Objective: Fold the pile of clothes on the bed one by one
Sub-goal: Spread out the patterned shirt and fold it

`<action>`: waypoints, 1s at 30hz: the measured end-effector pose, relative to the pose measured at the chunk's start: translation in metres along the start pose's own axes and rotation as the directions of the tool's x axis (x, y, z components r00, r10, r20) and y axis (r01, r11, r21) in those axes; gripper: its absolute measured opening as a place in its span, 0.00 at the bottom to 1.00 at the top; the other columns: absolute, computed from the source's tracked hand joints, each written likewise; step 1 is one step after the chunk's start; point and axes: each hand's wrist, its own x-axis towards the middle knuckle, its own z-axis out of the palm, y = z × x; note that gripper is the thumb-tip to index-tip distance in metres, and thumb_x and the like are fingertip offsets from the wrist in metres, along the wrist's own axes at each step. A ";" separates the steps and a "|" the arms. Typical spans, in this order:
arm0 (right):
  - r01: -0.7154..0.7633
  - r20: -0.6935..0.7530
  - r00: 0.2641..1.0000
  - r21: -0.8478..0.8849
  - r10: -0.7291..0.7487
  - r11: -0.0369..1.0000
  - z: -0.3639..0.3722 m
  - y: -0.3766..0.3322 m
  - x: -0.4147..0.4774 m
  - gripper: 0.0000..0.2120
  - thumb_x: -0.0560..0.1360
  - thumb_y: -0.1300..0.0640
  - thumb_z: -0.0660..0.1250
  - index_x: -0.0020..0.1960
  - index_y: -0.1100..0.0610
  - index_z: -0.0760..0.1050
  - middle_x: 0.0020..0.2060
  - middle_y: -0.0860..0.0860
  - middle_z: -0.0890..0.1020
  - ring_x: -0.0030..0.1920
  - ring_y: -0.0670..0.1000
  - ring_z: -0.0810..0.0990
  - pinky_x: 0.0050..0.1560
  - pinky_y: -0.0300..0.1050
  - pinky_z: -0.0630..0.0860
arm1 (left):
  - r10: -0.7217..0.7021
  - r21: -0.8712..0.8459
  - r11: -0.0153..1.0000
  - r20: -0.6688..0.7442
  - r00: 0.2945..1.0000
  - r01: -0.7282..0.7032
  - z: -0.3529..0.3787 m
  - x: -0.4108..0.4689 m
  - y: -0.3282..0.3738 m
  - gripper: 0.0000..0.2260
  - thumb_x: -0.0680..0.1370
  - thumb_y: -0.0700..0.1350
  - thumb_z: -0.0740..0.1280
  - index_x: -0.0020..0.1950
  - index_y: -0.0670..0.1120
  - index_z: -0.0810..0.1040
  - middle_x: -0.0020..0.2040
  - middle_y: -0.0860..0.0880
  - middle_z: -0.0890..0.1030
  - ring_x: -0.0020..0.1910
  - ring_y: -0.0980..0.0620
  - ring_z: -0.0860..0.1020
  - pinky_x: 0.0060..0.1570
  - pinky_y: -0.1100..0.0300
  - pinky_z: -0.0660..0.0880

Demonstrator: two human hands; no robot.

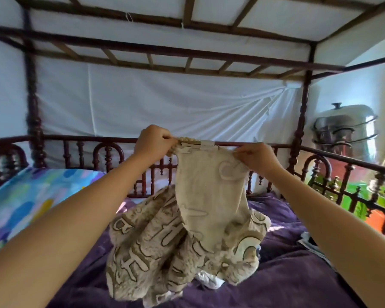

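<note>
Beige garment (200,196) partly hides white cloth (209,282) on purple blanket (287,274).

Beige letter-patterned garment (187,230), purple bedspread (287,274), multicoloured blotchy pillow (31,196), dark red-brown bed rail (87,138).

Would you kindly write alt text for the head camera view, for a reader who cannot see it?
The left hand and the right hand pinch the top edge of a beige lettered garment, holding it up over a purple bedspread. A dark wooden bed rail and white cloth stand behind.
</note>
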 end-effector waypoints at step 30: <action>-0.615 0.561 0.320 -0.490 0.763 0.618 0.100 0.309 -0.264 0.11 0.77 0.68 0.54 0.47 0.63 0.75 0.57 0.59 0.79 0.56 0.52 0.78 0.48 0.40 0.71 | -0.600 0.292 0.699 0.736 0.314 0.652 0.315 -0.252 -0.107 0.10 0.77 0.41 0.62 0.35 0.48 0.74 0.32 0.52 0.77 0.23 0.61 0.74 0.25 0.68 0.66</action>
